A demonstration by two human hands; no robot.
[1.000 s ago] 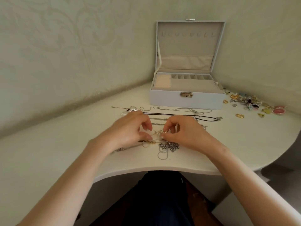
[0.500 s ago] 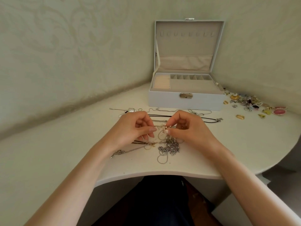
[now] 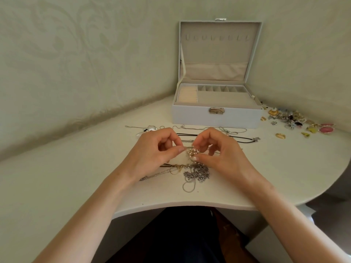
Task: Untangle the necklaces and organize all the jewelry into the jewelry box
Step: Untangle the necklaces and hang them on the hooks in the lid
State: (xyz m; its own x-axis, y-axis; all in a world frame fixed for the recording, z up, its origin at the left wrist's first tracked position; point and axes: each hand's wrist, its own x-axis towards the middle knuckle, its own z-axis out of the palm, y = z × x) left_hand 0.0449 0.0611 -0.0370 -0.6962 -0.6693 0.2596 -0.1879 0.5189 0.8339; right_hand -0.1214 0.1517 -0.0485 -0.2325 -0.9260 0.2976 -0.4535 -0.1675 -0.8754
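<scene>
With the left hand (image 3: 152, 154) pinches one side of a pearly gold cluster (image 3: 190, 152) between the fingertips, tangled necklaces (image 3: 197, 172) just below them, grips the other side with the right hand (image 3: 222, 158), sits mid-untangling, probably needs gentle teasing apart before any transfer to the open jewelry box (image 3: 216, 118) well beyond the fingers.

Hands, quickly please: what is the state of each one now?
Left hand: closed, pinching the small gold pearl-beaded necklace cluster.
Right hand: closed, pinching the same cluster.
</scene>
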